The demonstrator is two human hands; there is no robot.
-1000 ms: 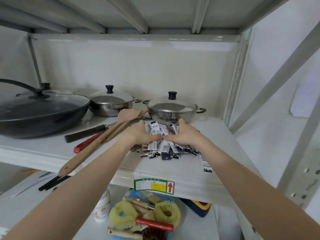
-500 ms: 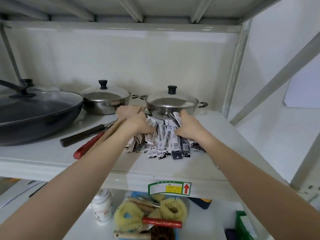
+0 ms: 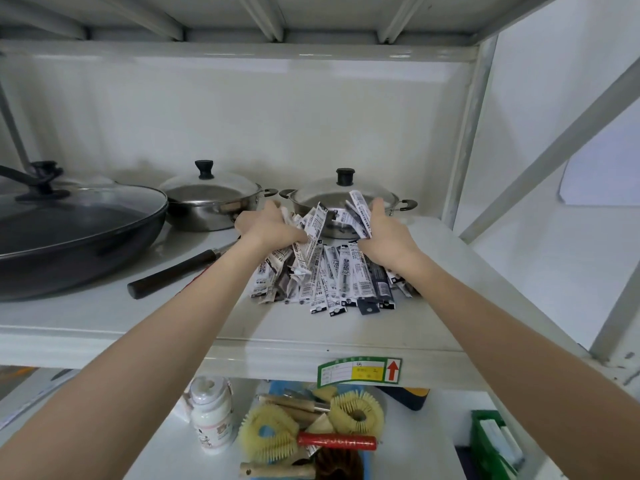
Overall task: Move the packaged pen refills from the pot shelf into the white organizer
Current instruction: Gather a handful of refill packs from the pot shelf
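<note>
A heap of packaged pen refills (image 3: pixel 341 275), narrow black-and-white packets, lies on the pot shelf (image 3: pixel 104 317) in front of a lidded steel pot. My left hand (image 3: pixel 268 226) closes on the heap's left side and my right hand (image 3: pixel 384 233) on its right side. Both press the far ends of the packets together, and some packets stick up between the hands. The near ends fan out on the shelf. No white organizer is in view.
A black wok with a glass lid (image 3: pixel 69 230) fills the shelf's left. Two lidded steel pots (image 3: pixel 211 202) (image 3: pixel 346 192) stand at the back. A dark-handled utensil (image 3: pixel 173 271) lies beside my left arm. The lower shelf holds a white bottle (image 3: pixel 211 414), brushes (image 3: pixel 311 431) and a green box (image 3: pixel 491 441).
Both hands have squeezed the heap tighter, tipping some packets upright in front of the pot. The camera has shifted, so more of the lower shelf shows.
</note>
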